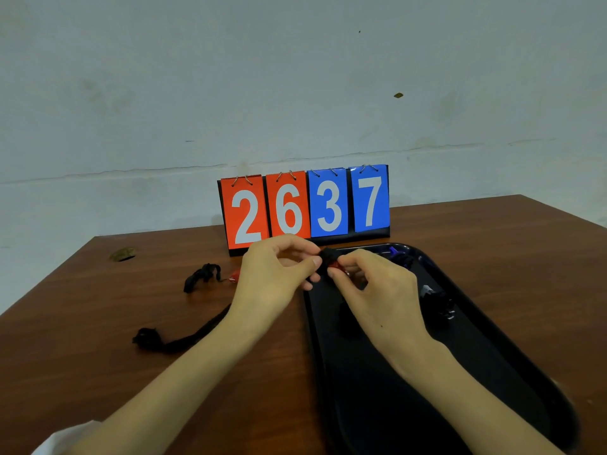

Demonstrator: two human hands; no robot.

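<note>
My left hand [276, 274] and my right hand [371, 290] meet over the near-left rim of a black tray [492, 356]. Between their fingertips sits a small red piece with a black cord [330, 262]; the left thumb and fingers pinch the black part, the right thumb and forefinger pinch the red part. On the brown table [98, 307] to the left lie a black cord with a red piece [205, 275] and a longer black cord [177, 336], partly hidden under my left forearm.
A flip scoreboard [305, 208] reading 2 6 3 7 stands at the table's back edge against a pale wall. In the tray lie small dark pieces [438, 300] and blue-purple ones [399, 254]. A round hole [123, 254] marks the table's far left.
</note>
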